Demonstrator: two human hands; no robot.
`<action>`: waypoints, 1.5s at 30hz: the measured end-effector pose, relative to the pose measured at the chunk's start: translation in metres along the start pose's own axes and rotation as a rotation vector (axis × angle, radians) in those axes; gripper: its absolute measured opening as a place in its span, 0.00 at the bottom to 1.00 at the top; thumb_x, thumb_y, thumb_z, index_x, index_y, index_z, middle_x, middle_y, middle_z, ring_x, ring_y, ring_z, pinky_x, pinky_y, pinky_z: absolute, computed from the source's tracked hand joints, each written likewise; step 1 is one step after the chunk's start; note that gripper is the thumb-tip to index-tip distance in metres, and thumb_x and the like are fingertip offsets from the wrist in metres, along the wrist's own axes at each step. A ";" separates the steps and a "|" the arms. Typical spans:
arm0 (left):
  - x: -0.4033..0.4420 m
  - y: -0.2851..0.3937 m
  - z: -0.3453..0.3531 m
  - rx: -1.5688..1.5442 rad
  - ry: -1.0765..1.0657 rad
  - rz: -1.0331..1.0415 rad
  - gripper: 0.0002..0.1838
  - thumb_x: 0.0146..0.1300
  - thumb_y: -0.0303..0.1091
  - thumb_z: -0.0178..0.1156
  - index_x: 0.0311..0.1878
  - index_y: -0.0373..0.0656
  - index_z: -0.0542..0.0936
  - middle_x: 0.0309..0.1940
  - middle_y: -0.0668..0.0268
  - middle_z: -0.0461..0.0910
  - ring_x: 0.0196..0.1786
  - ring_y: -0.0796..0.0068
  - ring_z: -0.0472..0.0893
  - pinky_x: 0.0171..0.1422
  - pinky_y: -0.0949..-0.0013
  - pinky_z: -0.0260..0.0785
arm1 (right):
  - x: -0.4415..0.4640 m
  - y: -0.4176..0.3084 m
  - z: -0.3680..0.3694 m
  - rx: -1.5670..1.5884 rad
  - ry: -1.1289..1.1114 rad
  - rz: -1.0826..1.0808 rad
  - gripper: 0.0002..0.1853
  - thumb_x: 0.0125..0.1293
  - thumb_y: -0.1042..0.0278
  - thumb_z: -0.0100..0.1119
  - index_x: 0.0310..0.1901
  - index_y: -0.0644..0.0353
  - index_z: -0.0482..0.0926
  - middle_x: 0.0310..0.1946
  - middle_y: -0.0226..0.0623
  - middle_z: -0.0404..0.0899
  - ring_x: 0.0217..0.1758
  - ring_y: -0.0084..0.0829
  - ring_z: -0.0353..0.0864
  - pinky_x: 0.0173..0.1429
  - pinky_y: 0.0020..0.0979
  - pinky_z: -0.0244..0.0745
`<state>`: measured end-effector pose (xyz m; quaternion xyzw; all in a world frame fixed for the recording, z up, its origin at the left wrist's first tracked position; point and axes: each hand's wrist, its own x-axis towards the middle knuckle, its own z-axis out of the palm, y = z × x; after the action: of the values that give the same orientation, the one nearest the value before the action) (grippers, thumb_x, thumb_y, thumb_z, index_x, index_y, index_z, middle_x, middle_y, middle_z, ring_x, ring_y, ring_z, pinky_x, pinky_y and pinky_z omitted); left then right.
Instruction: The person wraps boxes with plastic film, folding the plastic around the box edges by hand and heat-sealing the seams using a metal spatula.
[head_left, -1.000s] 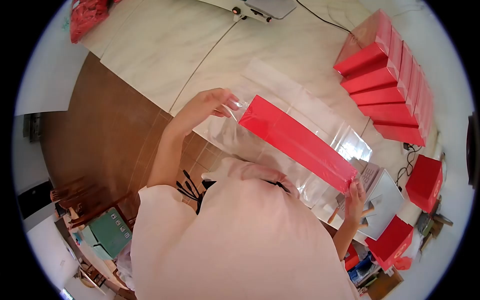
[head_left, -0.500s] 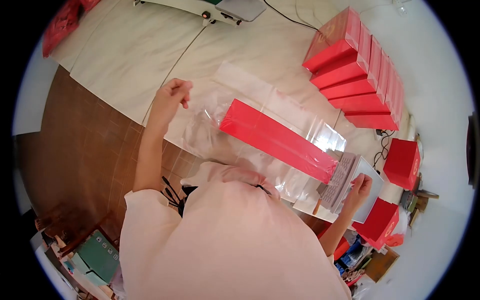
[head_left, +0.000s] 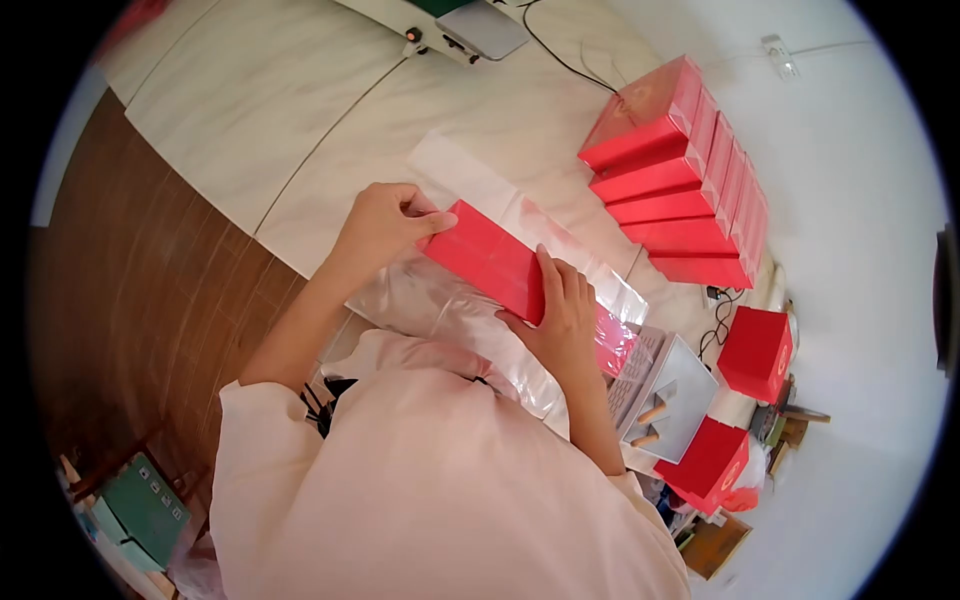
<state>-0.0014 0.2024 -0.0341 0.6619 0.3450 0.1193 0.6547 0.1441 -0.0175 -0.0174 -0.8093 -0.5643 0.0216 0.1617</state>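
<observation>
A long red box [head_left: 490,255] in clear plastic film [head_left: 430,295] lies slantwise across the pale table. At its upper left end, my left hand [head_left: 400,220] is closed in a pinch, thumb against the box's corner. The film seems to be between those fingers, though they partly hide it. My right hand [head_left: 565,320] grips across the box's middle, thumb on the near side and fingers on the far side. Beyond the right hand, the box's lower right end shows pink through shiny film. Flat clear plastic sheets [head_left: 520,210] lie behind and under the box.
Several film-wrapped red boxes [head_left: 680,200] stand in a row at the back right. A grey slatted object [head_left: 635,375] and a pale panel [head_left: 685,385] with wooden-handled tools lie at the right. Red cartons [head_left: 755,350] stand beyond. A white machine [head_left: 400,20] sits at the far edge.
My left hand has moved right and down onto the box's end and closed there. My right hand has come left from the panel and now grips the box.
</observation>
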 end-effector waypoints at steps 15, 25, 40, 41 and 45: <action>0.003 -0.003 0.001 0.038 0.047 -0.025 0.12 0.60 0.33 0.69 0.30 0.34 0.81 0.26 0.65 0.82 0.30 0.81 0.80 0.37 0.77 0.74 | -0.001 0.002 0.002 0.059 0.092 -0.017 0.49 0.38 0.59 0.80 0.65 0.62 0.67 0.50 0.41 0.72 0.51 0.42 0.72 0.58 0.42 0.65; 0.001 -0.010 -0.012 -0.188 0.008 -0.065 0.21 0.71 0.49 0.55 0.47 0.38 0.79 0.42 0.63 0.84 0.43 0.75 0.82 0.54 0.71 0.72 | -0.002 0.004 0.001 0.071 0.068 -0.005 0.51 0.37 0.60 0.80 0.66 0.62 0.66 0.51 0.42 0.71 0.52 0.43 0.72 0.58 0.43 0.65; 0.031 -0.232 0.028 -0.743 0.382 -0.701 0.44 0.69 0.70 0.38 0.70 0.37 0.61 0.65 0.57 0.68 0.68 0.66 0.67 0.72 0.57 0.57 | -0.010 0.005 -0.030 0.156 0.066 0.064 0.44 0.39 0.64 0.79 0.61 0.62 0.66 0.52 0.45 0.71 0.55 0.46 0.71 0.59 0.44 0.67; 0.030 -0.208 0.028 -0.888 0.211 -0.602 0.43 0.69 0.70 0.36 0.67 0.37 0.65 0.62 0.57 0.71 0.66 0.67 0.68 0.69 0.58 0.58 | -0.018 0.004 -0.038 0.150 0.066 0.070 0.44 0.39 0.64 0.79 0.61 0.62 0.66 0.52 0.45 0.71 0.55 0.46 0.71 0.59 0.44 0.67; 0.048 -0.151 0.024 -0.954 0.023 -0.198 0.44 0.68 0.73 0.31 0.60 0.38 0.72 0.53 0.61 0.78 0.57 0.68 0.74 0.66 0.64 0.60 | -0.057 0.003 -0.062 0.270 0.158 0.244 0.49 0.37 0.65 0.81 0.63 0.63 0.63 0.54 0.45 0.67 0.56 0.46 0.69 0.57 0.40 0.69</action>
<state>0.0034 0.1984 -0.1943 0.2508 0.3203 0.2084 0.8894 0.1396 -0.0851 0.0322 -0.8418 -0.4397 0.0528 0.3087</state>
